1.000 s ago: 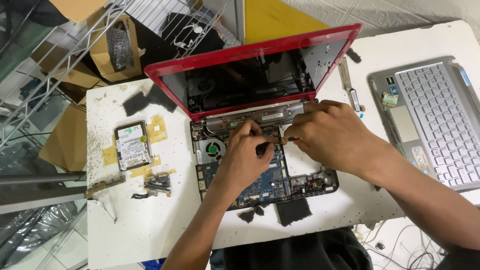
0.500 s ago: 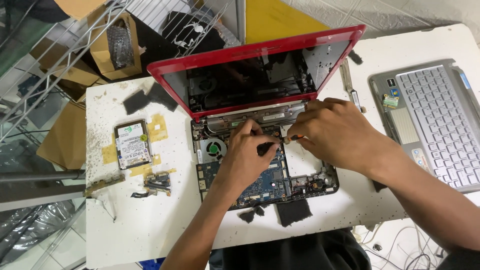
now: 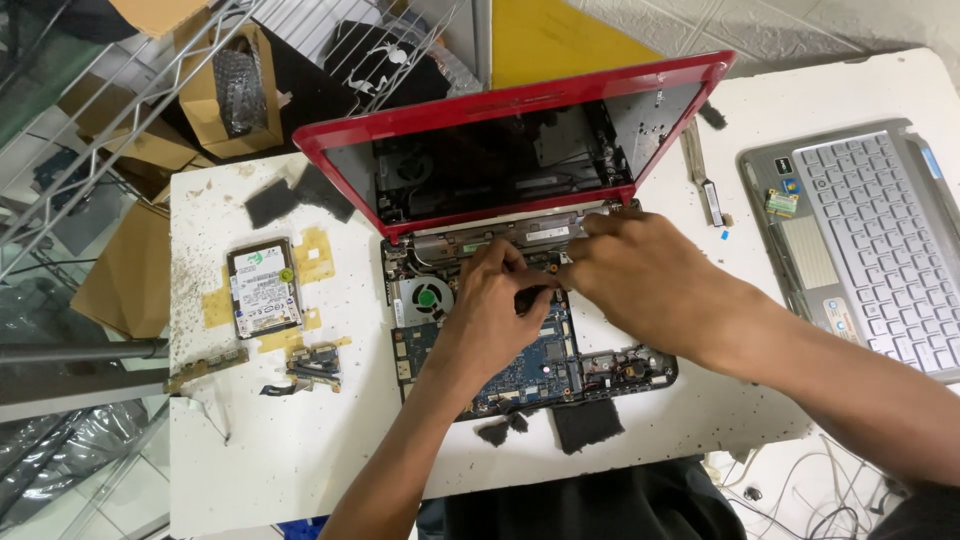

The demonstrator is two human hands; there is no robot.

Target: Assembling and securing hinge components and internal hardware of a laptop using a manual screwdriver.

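On a dusty white table [image 3: 300, 450], the opened red laptop [image 3: 520, 130] lies crosswise, screen facing the person. Left hand [image 3: 495, 310] pinches something dark, maybe a tool; right hand [image 3: 640, 275] curled, grip unclear.

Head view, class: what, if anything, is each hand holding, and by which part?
The left hand pinches a small dark tool, only partly visible. The right hand rests fingertips at the open laptop base hinge edge; any hold cannot be told.
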